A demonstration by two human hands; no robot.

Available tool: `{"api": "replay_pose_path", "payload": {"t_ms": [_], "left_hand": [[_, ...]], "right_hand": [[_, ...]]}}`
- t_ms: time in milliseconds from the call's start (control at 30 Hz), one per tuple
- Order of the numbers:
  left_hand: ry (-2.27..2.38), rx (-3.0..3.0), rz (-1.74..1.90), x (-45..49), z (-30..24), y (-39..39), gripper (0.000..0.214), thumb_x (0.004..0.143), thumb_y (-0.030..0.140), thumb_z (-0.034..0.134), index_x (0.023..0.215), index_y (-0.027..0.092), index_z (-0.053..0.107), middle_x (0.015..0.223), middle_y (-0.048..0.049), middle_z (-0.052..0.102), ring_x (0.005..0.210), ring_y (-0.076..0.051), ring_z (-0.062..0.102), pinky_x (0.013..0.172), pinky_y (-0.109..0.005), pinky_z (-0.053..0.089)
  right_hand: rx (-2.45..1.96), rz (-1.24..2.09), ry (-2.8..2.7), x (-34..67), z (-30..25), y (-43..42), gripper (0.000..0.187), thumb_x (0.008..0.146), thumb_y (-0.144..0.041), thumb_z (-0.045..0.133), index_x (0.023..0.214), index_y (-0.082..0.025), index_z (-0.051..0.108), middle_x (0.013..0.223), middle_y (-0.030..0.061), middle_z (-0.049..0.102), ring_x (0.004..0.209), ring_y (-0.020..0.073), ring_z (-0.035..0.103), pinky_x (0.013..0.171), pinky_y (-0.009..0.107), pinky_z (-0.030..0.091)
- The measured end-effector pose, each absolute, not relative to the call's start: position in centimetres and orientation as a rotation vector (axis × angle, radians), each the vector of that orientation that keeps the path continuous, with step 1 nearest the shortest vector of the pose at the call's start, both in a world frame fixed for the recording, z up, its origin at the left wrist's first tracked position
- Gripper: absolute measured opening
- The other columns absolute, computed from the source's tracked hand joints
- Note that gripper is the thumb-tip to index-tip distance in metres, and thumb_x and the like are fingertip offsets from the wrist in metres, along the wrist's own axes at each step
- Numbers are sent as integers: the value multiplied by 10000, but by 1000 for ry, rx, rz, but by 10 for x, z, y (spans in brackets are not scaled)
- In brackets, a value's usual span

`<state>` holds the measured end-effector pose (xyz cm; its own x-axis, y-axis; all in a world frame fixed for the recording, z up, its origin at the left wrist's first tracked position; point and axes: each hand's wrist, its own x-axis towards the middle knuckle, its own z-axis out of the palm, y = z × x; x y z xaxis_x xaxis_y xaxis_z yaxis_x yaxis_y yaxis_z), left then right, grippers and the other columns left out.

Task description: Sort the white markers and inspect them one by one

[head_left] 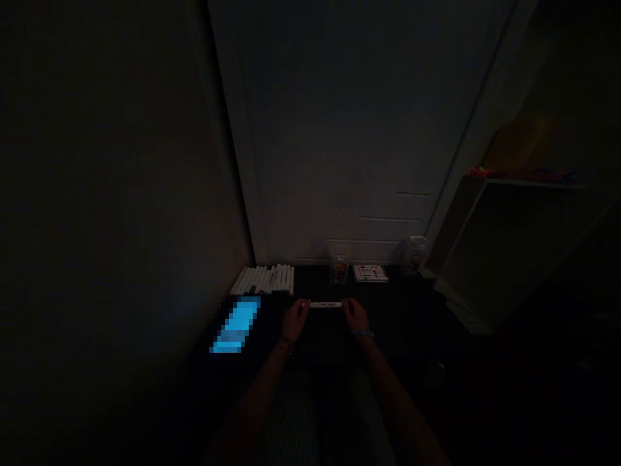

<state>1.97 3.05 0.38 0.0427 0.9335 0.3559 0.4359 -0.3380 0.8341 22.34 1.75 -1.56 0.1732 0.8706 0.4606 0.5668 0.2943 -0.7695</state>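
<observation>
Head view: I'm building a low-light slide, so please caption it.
Left hand and right hand hold a white marker by its ends in dim light, other markers nearby.

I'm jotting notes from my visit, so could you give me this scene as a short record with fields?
Light: very dim; a blue glowing rectangle, blurred, lies at the left
Surface: dark table
Left hand: grips one end of a white marker
Right hand: grips the other end
Marker's position: crosswise between the hands
Back left: row of markers, side by side
Back middle and right: clear container, flat white bundle, second container
Unclear: bundle's details
</observation>
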Motion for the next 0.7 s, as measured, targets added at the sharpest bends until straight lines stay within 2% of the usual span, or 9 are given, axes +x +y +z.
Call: {"api": "replay_pose_path", "payload": {"t_ms": [333,533,700], "left_hand": [[1384,1782,1263,20,2,32,380,769,504,393,782,179,589,631,37,549,599,-104,486,557,-189,358],[1372,1777,1245,20,3,31,446,760,542,381,691,152,587,615,31,534,607,-107,468,568,-193,352],[1399,1745,1247,22,5,29,460,749,559,383,690,154,592,620,18,540,619,-118,467,576,-199,359]], "right_hand": [[-1385,346,-1501,223,-12,15,302,837,-378,356,876,-191,590,800,30,624,732,150,564,661,237,412],[-1420,317,-1484,223,-13,15,380,843,-437,326,732,-174,576,634,1,569,593,116,501,566,206,366],[-1423,306,-1476,223,-13,15,387,841,-444,322,689,-181,563,602,-7,551,559,111,478,544,205,353]]}}
